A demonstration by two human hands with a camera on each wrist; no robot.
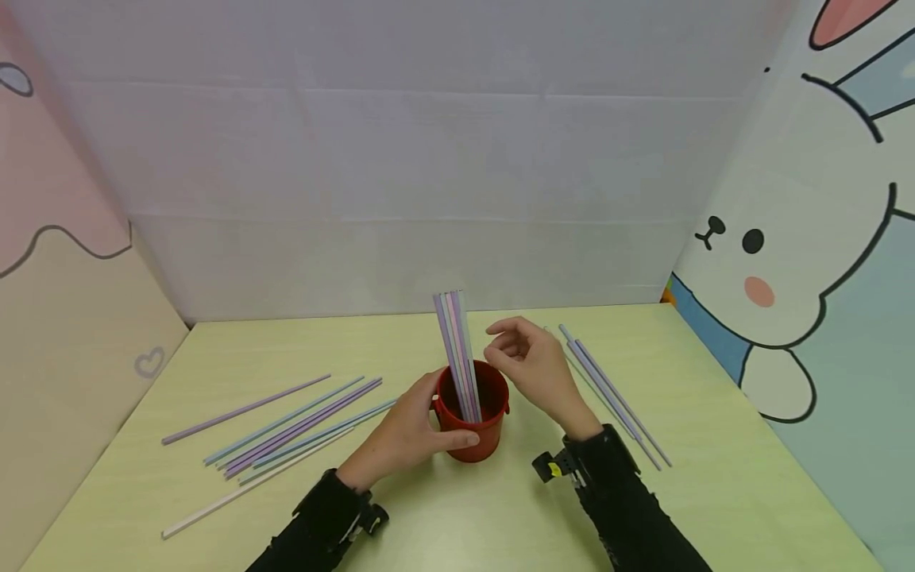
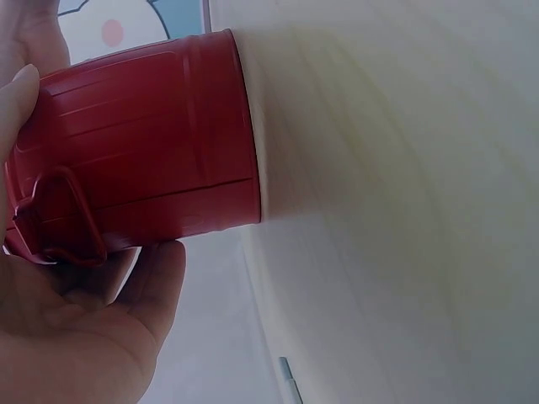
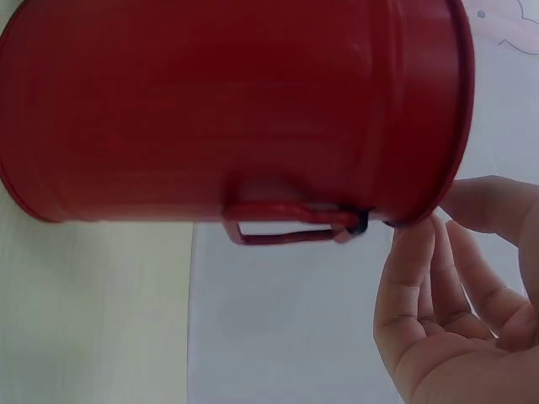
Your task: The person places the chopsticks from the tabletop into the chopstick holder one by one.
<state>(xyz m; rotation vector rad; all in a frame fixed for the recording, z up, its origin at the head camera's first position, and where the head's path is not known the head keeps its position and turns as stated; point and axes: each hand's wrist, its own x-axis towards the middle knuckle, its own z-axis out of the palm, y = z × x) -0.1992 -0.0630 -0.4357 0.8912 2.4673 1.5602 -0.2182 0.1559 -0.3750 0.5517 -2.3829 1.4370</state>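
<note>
A small red metal bucket (image 1: 489, 433) with side handles stands upright on the table. My left hand (image 1: 396, 441) grips it from the left, thumb across the front and fingers around the far side. A bundle of thin pastel sticks (image 1: 457, 349), lavender, pink and pale blue, leans inside and sticks up above the rim. Just right of the rim is my right hand (image 1: 532, 369), its fingers loosely bent and nothing visible in them. The right wrist view shows that hand's fingertips (image 3: 413, 244) close by the bucket's rim; whether they touch it I cannot tell.
Several lavender, blue and white sticks (image 1: 307, 425) lie slanted on the left of the pale yellow table (image 1: 443, 540). More lavender sticks (image 1: 611, 389) lie on the right, beside the right forearm. A white cloth wall (image 1: 429, 199) closes off the back.
</note>
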